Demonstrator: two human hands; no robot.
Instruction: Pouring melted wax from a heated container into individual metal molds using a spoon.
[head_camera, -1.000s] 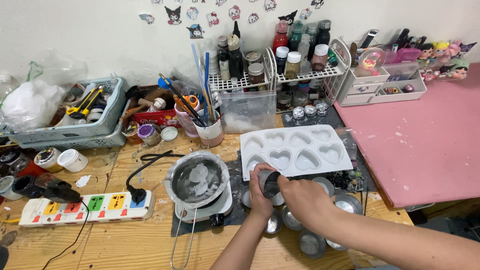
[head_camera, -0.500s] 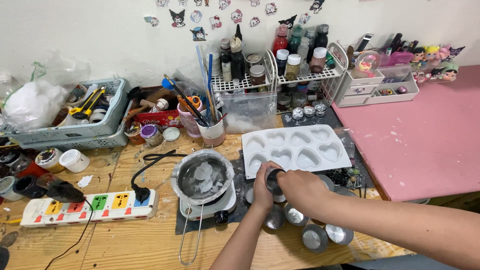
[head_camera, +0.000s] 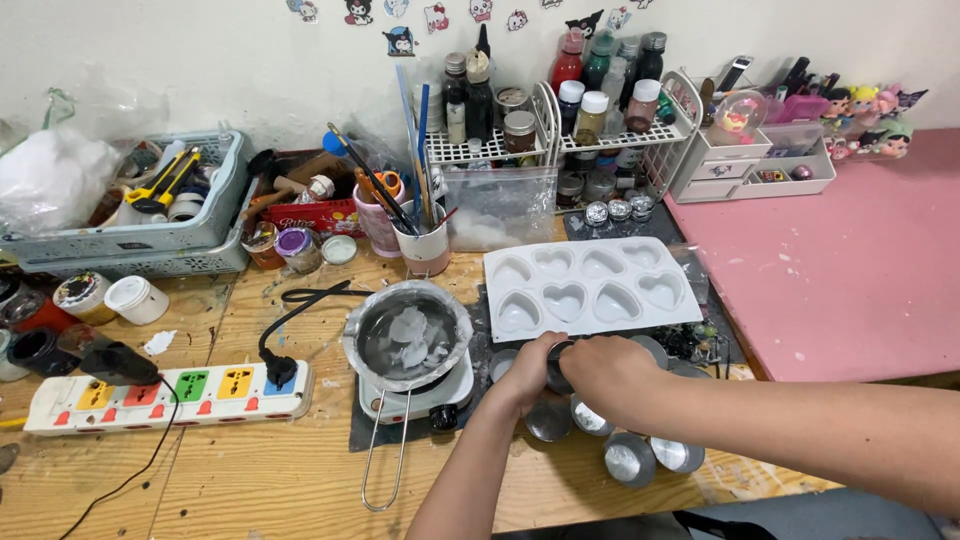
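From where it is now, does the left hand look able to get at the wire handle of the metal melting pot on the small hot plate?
Probably yes. The left hand is wrapped around a small dark jar just right of the metal melting pot. Its long wire handle juts toward the person over bare wood, nothing between, though the hand must let go first.

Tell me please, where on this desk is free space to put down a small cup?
The pink tabletop right of the heart mould is bare. The wooden table is also open in front of the power strip. It is crowded around both hands, among the small metal cups, and along the back wall.
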